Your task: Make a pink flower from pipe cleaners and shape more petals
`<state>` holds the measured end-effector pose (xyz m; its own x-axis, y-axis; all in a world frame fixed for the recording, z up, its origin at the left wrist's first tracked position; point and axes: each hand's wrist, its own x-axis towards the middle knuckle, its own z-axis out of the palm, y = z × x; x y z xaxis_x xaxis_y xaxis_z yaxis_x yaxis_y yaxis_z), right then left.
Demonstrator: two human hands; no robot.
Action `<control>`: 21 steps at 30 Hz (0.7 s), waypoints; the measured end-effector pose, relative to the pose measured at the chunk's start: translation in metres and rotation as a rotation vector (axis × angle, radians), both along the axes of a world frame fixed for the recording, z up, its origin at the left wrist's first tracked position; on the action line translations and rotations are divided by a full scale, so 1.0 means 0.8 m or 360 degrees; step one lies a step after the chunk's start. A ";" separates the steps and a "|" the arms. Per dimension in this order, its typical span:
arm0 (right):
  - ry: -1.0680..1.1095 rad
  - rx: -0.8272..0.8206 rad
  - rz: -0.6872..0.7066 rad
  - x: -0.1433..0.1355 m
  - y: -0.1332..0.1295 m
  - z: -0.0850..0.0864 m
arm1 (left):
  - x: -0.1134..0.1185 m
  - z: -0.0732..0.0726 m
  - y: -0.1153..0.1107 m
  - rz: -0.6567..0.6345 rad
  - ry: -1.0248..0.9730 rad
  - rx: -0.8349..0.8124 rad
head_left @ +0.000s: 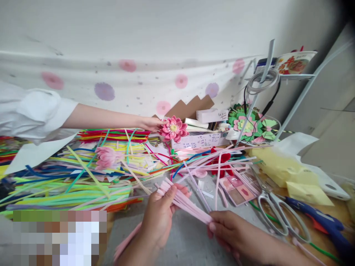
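Observation:
A bundle of pale pink fuzzy stems (191,207) is stretched between my hands over the grey mat (177,247). My left hand (166,203) is closed around its upper left end, with short tips poking out above the thumb. Lower right, my right hand (224,229) pinches the other end between thumb and fingers. More loose pink stems (216,159) lie just beyond my hands, beside a pink makeup-like palette (240,188).
Another person's hand (151,123) reaches from the left, at a pink flower (173,128). Colourful stems (69,192) pile up at left. Scissors (273,212) and a blue glue gun (316,218) lie at right. A metal rack (296,77) stands behind.

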<state>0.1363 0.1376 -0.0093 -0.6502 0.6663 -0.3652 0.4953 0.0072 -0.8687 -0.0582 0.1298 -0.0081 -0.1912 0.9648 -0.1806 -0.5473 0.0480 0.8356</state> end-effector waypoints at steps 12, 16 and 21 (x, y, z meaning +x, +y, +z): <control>0.0653 -0.0650 -0.0215 -0.072 -0.013 -0.015 | 0.010 0.006 -0.013 -0.0163 -0.0002 0.0036; 0.0847 -0.0546 -0.0402 -0.081 -0.015 -0.021 | 0.017 0.001 -0.017 -0.0257 -0.0091 0.0061; 0.0913 -0.0505 -0.0479 -0.094 -0.015 -0.032 | 0.032 -0.011 -0.026 -0.0509 0.0011 -0.0057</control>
